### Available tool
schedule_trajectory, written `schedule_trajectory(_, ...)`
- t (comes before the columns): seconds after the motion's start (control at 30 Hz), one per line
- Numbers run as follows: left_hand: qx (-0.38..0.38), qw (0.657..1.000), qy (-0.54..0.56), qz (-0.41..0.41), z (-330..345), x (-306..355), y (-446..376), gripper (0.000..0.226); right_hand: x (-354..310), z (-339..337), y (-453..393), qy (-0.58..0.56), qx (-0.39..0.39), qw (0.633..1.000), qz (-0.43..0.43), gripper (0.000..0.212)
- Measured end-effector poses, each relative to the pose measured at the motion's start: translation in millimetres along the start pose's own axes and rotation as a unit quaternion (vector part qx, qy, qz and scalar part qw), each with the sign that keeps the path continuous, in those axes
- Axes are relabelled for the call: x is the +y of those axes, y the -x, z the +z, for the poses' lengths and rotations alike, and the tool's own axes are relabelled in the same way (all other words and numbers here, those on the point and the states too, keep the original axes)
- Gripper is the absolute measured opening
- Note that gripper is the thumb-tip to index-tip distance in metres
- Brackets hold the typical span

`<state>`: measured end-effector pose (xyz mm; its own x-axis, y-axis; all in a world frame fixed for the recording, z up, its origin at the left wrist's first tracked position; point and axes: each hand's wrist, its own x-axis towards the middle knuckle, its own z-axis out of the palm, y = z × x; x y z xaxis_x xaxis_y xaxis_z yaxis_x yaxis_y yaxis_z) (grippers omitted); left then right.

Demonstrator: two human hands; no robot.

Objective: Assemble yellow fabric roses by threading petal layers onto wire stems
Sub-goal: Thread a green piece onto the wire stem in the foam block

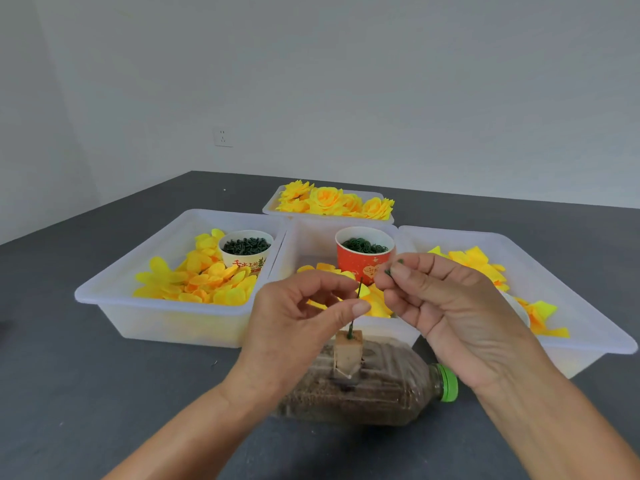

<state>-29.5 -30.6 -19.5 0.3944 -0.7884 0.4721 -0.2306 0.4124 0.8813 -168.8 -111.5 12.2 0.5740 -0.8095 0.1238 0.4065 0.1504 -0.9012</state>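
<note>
A thin green wire stem [356, 303] stands upright in a tan foam block [348, 351] fixed on a lying plastic bottle [367, 389] filled with brown grit. My left hand [298, 323] is beside the stem, thumb and forefinger curled close around it near its middle. My right hand [446, 306] pinches a small dark green piece [393, 268] between thumb and fingertips, just right of and above the stem's tip. Loose yellow petals [204, 275] fill the left tray.
Three white trays sit side by side: left tray [104, 296], middle tray [301, 237], right tray [588, 327] with more petals. A white cup [246, 249] and a red cup [363, 258] hold dark green parts. A far tray [273, 206] holds finished yellow roses [332, 200].
</note>
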Motion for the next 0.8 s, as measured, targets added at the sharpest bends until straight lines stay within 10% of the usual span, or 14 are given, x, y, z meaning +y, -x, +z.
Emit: schedule_trajectory(0.8, -0.023, 0.999, -0.018, 0.038, 4.5, -8.5, -19.8, 0.013, 9.8, 5.2, -5.3, 0.042, 0.045, 0.998, 0.009, 0.010)
